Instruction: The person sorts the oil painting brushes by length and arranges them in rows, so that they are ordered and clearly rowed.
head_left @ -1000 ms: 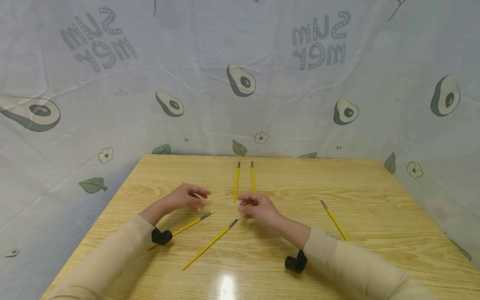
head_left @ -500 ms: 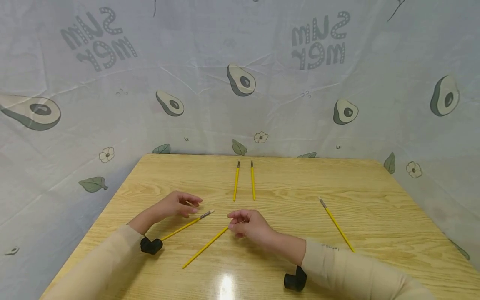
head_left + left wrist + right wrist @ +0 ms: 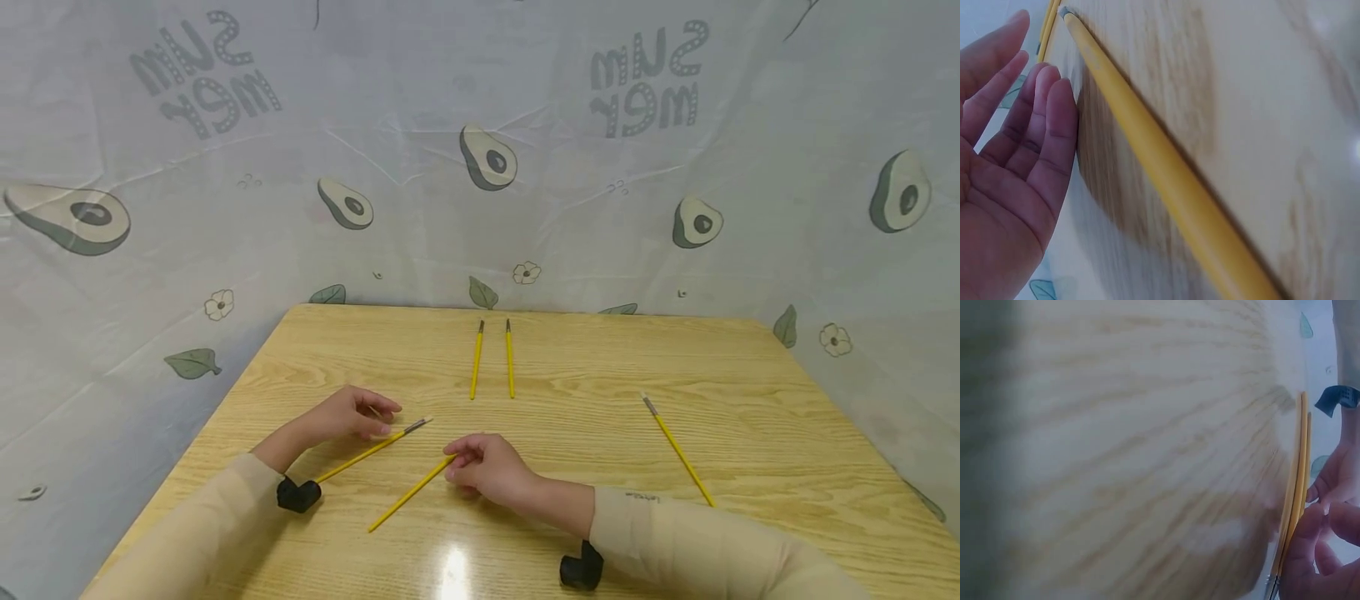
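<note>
In the head view, my left hand [image 3: 352, 414] hovers with relaxed fingers just behind a yellow-handled paintbrush [image 3: 367, 452]. The left wrist view shows that hand's palm and loosely bent fingers, holding nothing, beside the brush handle [image 3: 1147, 147]. My right hand [image 3: 491, 471] is at the bristle end of a second paintbrush [image 3: 408, 493], its fingers loosely bent and covering that tip. The second brush lies flat on the table. In the right wrist view, the right hand's fingers [image 3: 1304, 540] lie alongside a brush [image 3: 1297, 481]; whether they touch it is unclear.
Two more brushes [image 3: 476, 362] [image 3: 511, 362] lie nearly parallel at the back middle of the wooden table [image 3: 600, 367]. Another brush [image 3: 678, 450] lies slanted on the right, partly behind the right sleeve [image 3: 675, 533]. A printed curtain [image 3: 420, 225] hangs behind the table.
My right hand has come toward me and left, from near the back brushes to the tip of the front brush. My left hand has drawn back slightly left. The brushes stay in place.
</note>
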Available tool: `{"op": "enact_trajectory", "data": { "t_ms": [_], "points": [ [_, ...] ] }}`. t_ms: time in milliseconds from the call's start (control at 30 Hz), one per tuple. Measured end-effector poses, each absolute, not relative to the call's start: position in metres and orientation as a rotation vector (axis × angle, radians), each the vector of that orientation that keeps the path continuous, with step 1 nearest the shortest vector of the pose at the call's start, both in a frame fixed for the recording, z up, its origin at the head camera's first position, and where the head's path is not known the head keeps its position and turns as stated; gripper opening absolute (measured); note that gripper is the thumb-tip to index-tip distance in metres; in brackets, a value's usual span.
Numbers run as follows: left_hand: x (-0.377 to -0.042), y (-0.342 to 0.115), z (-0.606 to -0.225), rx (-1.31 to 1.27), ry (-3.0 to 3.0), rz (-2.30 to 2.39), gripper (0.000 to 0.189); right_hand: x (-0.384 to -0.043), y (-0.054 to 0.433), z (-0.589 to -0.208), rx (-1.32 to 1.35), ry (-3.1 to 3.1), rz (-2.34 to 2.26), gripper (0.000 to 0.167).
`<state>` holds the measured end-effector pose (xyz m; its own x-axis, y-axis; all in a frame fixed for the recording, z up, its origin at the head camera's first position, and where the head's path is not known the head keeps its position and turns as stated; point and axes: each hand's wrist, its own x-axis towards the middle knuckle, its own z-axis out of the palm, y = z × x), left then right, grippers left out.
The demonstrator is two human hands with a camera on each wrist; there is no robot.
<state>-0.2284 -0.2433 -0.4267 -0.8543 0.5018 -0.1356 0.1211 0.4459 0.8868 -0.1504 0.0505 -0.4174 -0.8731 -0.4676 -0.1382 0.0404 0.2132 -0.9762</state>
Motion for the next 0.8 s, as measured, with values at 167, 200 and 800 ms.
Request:
{"op": "enact_trajectory", "data": {
  "t_ms": [167, 200, 800],
  "points": [
    [-0.229, -0.244, -0.429, 0.576, 2.298, 1.383, 0.035, -0.156, 0.046, -0.418, -0.412, 2.118, -1.670, 0.030],
    [-0.229, -0.244, -0.430, 0.584, 2.298, 1.381, 0.034, -0.157, 0.045, -0.419, -0.415, 2.122, -1.666, 0.029],
    [-0.229, -0.242, -0.431, 0.643, 2.329, 1.316, 0.026, -0.168, 0.044, -0.422, -0.455, 2.243, -1.458, 0.022]
  ]
}}
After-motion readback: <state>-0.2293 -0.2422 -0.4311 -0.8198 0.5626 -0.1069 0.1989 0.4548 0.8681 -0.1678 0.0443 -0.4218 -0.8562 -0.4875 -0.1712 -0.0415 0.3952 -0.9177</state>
